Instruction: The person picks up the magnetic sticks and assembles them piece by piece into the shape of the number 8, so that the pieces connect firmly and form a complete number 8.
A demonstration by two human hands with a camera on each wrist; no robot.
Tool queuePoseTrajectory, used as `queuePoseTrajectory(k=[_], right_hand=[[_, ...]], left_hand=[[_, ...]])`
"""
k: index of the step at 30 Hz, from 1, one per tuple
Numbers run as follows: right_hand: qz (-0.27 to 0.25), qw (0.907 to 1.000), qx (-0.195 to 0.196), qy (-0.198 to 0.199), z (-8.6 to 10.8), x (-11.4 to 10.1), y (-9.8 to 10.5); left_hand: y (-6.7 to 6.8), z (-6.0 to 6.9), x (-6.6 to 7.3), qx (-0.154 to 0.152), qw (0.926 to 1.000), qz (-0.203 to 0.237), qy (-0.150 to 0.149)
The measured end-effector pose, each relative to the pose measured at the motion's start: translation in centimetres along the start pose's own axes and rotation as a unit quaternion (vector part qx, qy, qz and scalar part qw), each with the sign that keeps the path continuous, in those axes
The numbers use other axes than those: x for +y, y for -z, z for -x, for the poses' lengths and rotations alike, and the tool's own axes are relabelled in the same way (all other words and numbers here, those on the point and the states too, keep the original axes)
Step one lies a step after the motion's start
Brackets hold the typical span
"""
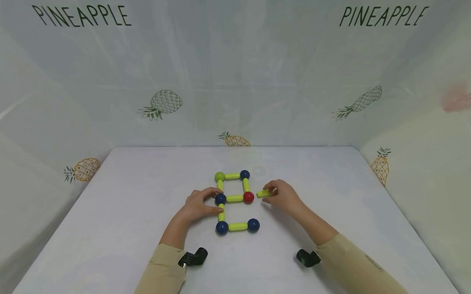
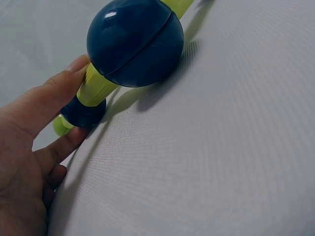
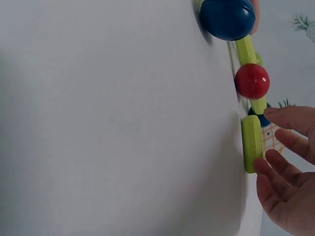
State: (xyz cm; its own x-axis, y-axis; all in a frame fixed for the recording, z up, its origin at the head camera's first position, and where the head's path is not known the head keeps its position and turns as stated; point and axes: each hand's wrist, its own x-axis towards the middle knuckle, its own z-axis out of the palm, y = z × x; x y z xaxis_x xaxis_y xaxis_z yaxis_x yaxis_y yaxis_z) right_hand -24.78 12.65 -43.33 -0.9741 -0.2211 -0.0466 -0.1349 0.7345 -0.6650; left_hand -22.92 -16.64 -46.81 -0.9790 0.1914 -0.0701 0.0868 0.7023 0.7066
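Observation:
On the white table lies a flat frame of yellow-green magnetic building rods [image 1: 234, 198] and balls. A red ball [image 1: 248, 197] sits at its middle right, a green ball [image 1: 219, 176] at its far left. My left hand [image 1: 200, 204] holds the frame's middle-left blue ball [image 1: 220, 199], thumb and finger curved about it; the thumb also lies by the rod below. Just right of the red ball, my right hand [image 1: 282, 195] holds a loose yellow-green rod [image 3: 252, 142] by its right end, apart from the ball. Its fingers partly hide the rod in the head view.
Two blue balls joined by a rod [image 1: 237, 226] form the near side of the frame, its lower right side open. Sleeves with black wrist cameras [image 1: 308, 258] lie in front. A white pineapple-print curtain [image 1: 256, 76] stands behind the table [image 1: 142, 177].

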Motion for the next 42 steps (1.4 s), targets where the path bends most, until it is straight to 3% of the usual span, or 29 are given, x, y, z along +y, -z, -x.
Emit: queuePoseTrajectory(k=[30,42], right_hand=[[0.054,0.9982,-0.023,-0.016,-2.2,-0.3,-0.9],[0.045,0.9975,-0.036,-0.042,-1.8,-0.6,-0.8]], left_hand=[[0.0,0.2,0.3,0.002,1.0,-0.008,0.001],[0.1,0.1,0.2,-0.001,1.0,-0.009,0.0]])
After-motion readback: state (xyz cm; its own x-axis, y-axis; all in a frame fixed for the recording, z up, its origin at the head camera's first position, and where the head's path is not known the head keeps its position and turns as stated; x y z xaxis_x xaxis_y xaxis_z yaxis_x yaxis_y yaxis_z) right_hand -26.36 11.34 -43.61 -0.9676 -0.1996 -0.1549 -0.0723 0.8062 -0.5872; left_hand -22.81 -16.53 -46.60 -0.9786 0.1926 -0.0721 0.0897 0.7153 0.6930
